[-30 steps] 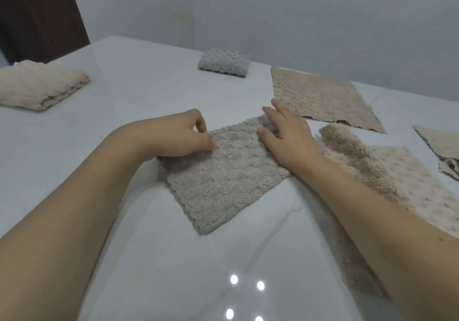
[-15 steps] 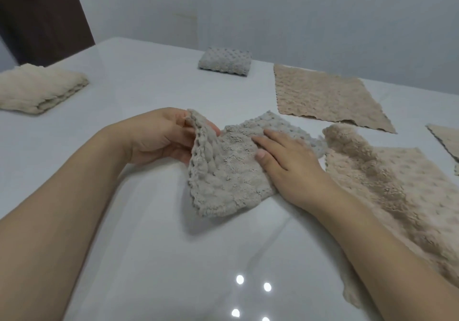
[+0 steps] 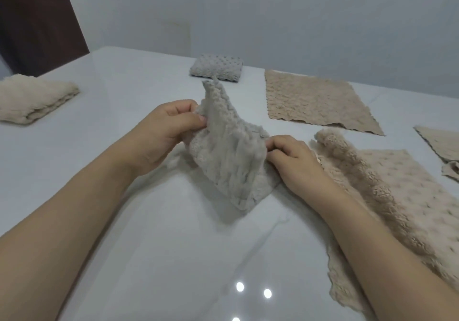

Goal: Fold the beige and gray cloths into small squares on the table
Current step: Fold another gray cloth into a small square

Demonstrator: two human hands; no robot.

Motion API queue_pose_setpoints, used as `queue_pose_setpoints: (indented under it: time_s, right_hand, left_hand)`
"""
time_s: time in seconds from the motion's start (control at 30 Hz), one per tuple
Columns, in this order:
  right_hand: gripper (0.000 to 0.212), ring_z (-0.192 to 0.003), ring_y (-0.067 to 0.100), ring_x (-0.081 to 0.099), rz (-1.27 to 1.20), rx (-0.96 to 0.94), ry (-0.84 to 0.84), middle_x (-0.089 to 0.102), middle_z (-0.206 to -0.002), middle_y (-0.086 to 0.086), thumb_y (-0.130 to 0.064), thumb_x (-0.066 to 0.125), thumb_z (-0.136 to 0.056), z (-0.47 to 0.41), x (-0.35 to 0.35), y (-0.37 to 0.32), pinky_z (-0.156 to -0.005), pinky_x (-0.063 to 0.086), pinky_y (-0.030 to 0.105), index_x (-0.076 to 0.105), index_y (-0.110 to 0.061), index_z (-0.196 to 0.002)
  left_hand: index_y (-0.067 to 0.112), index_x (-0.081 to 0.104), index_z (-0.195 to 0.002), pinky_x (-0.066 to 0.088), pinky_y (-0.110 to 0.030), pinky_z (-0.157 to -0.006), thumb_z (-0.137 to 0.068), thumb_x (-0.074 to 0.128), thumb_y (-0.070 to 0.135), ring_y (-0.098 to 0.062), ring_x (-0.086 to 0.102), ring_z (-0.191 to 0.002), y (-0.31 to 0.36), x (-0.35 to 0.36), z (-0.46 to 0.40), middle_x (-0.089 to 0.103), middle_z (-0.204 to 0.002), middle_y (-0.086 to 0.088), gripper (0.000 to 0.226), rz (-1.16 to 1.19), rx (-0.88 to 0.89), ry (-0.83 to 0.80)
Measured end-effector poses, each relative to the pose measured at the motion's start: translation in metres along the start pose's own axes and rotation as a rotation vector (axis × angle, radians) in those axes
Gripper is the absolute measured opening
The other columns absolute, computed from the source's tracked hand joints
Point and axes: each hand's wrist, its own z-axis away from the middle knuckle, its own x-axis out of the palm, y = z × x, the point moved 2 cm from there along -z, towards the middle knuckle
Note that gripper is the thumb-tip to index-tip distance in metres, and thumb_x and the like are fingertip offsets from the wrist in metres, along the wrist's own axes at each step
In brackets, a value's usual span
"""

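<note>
Gray cloth (image 3: pixel 231 161) between hands, left hand (image 3: pixel 164 131) and right hand (image 3: pixel 295 164) both pinching it.

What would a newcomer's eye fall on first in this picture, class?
First, the gray cloth at the table's middle, lifted into a peak between the left hand and right hand, which both pinch it. Next, the fluffy beige cloth spread at the right, and the folded gray square at the far edge.

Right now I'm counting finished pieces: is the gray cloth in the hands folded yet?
Not yet: the gray cloth is mid-fold, one side lifted by the left hand, the right hand gripping the other edge.
</note>
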Motion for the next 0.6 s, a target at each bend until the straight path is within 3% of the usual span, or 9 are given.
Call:
queue_pose_setpoints:
  time_s: [0.07,0.13,0.2,0.27,0.33,0.43,0.53,0.6]
  right_hand:
    - [0.037,-0.100,0.005,0.057,-0.182,0.103,0.019,0.068,-0.088,-0.026,-0.035,0.043,-0.091,-0.001,-0.002,0.000,-0.101,0.038,0.038,0.070,-0.047,-0.069]
    - [0.049,-0.096,0.012,0.063,-0.415,0.263,-0.012,0.072,-0.081,-0.019,-0.060,0.036,-0.092,-0.001,-0.003,0.000,-0.100,0.040,0.036,0.073,-0.042,-0.066]
    - [0.072,-0.101,0.024,0.065,-0.515,0.316,-0.058,0.075,-0.094,-0.002,-0.085,0.029,-0.073,-0.004,-0.006,0.004,-0.106,0.039,0.043,0.076,-0.030,-0.075]
    - [0.086,-0.106,0.022,0.063,-0.453,0.285,-0.129,0.073,-0.106,0.000,-0.093,0.028,-0.069,-0.004,-0.007,0.004,-0.107,0.037,0.040,0.074,-0.025,-0.091]
    - [0.078,-0.113,0.014,0.057,-0.315,0.227,-0.149,0.067,-0.117,-0.009,-0.088,0.036,-0.072,-0.004,-0.006,0.004,-0.103,0.036,0.035,0.072,-0.027,-0.103]
    - [0.063,-0.117,0.014,0.054,-0.143,0.138,-0.117,0.060,-0.120,-0.020,-0.082,0.057,-0.066,-0.003,-0.005,0.003,-0.107,0.037,0.044,0.071,-0.026,-0.094]
    - [0.039,-0.117,0.019,0.055,-0.151,0.138,-0.107,0.060,-0.120,-0.019,-0.074,0.053,-0.067,-0.005,-0.002,0.012,-0.105,0.038,0.047,0.065,-0.048,-0.094]
    - [0.040,-0.116,0.021,0.055,-0.111,0.127,-0.051,0.061,-0.119,-0.014,-0.070,0.047,-0.076,-0.009,-0.001,0.014,-0.104,0.039,0.048,0.064,-0.042,-0.099]
  left_hand:
    - [0.001,0.052,-0.080,0.038,-0.020,-0.048,-0.089,0.066,0.021,-0.009,0.046,-0.052,-0.011,0.008,-0.002,0.054,-0.062,-0.001,0.026,-0.214,0.011,0.103]
    - [0.008,0.056,-0.084,0.037,-0.026,-0.055,-0.087,0.063,0.037,-0.009,0.046,-0.057,-0.019,0.012,-0.005,0.055,-0.065,0.002,0.029,-0.400,0.058,0.113]
    - [0.017,0.057,-0.085,0.036,-0.028,-0.059,-0.089,0.060,0.042,-0.007,0.046,-0.060,-0.021,0.013,-0.006,0.054,-0.066,0.008,0.026,-0.447,0.098,0.134]
    - [0.020,0.056,-0.087,0.035,-0.024,-0.059,-0.095,0.060,0.038,-0.004,0.044,-0.059,-0.021,0.014,-0.008,0.051,-0.064,0.016,0.021,-0.495,0.131,0.166]
    - [0.022,0.056,-0.086,0.036,-0.026,-0.059,-0.095,0.059,0.040,-0.004,0.045,-0.059,-0.023,0.016,-0.010,0.052,-0.064,0.016,0.020,-0.555,0.133,0.185]
    - [0.020,0.059,-0.083,0.038,-0.030,-0.060,-0.092,0.061,0.044,-0.010,0.048,-0.060,-0.025,0.017,-0.014,0.055,-0.064,0.009,0.026,-0.657,0.060,0.258]
    - [0.014,0.062,-0.078,0.039,-0.031,-0.062,-0.093,0.059,0.042,-0.013,0.050,-0.062,-0.021,0.020,-0.016,0.059,-0.066,0.002,0.031,-0.725,-0.030,0.263]
    - [0.011,0.063,-0.076,0.041,-0.032,-0.063,-0.092,0.058,0.039,-0.014,0.050,-0.062,-0.020,0.018,-0.015,0.060,-0.067,-0.002,0.033,-0.713,-0.082,0.238]
